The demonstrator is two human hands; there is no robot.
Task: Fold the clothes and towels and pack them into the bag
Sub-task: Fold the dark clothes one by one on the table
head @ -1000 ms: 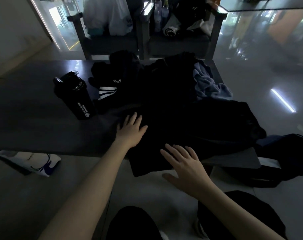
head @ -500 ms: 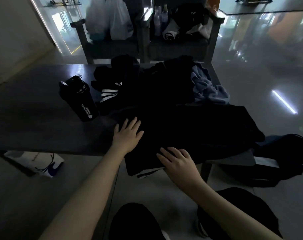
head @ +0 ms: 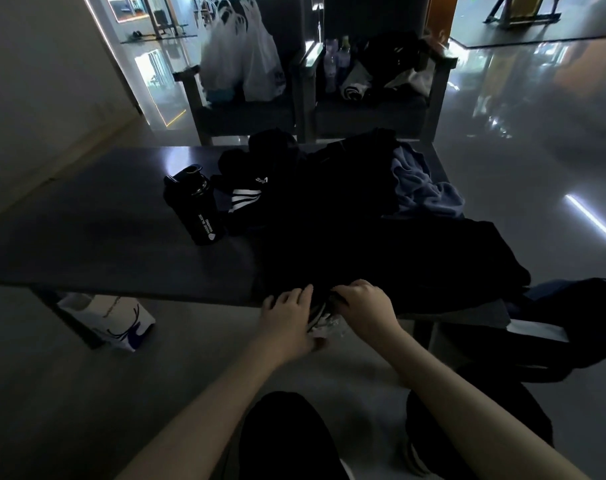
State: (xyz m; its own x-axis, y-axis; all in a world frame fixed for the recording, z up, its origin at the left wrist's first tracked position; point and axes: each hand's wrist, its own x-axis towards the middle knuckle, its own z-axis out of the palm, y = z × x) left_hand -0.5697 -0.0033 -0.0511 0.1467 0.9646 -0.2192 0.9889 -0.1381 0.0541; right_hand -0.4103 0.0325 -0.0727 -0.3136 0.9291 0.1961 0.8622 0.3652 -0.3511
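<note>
A black garment (head: 381, 258) lies spread over the right half of the dark table (head: 87, 237), its near hem hanging at the front edge. My left hand (head: 289, 317) grips that hem from the left. Close beside it, my right hand (head: 363, 304) has its fingers curled round the same hem. Behind lie more black clothes, one with white stripes (head: 246, 197), and a blue-grey towel (head: 422, 192). A dark bag (head: 571, 323) sits open on the floor at the table's right end.
A black shaker bottle (head: 196, 206) stands on the table left of the clothes. A white paper bag (head: 111, 320) rests on the floor under the table's left side. Two chairs behind hold white plastic bags (head: 239, 60) and bottles.
Both hands slid back from lying flat on the garment to its near hem and closed on it, ending close together at the table's front edge.
</note>
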